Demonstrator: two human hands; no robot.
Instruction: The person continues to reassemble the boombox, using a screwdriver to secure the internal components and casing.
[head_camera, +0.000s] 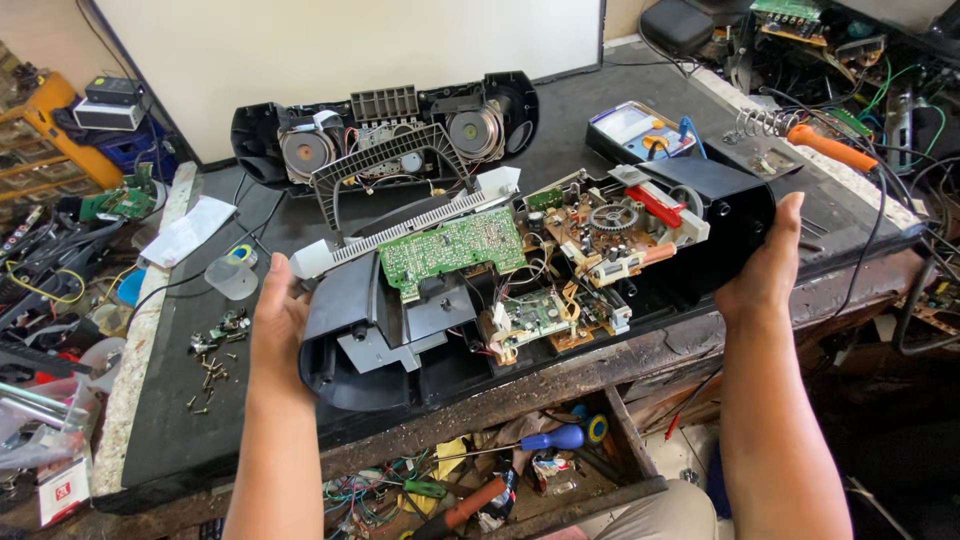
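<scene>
An opened black boombox rear shell lies tilted across the black bench top, its insides up. A green circuit board, a smaller board and a cassette mechanism with a grey gear show inside. My left hand grips the shell's left end. My right hand grips its right end. The boombox front half, with two round speakers and a grey handle, lies beyond it by the white panel.
Loose screws lie on the bench left of my left hand. A multimeter and an orange-handled soldering iron sit at the back right. Screwdrivers fill an open drawer below the edge. Cables and boards crowd both sides.
</scene>
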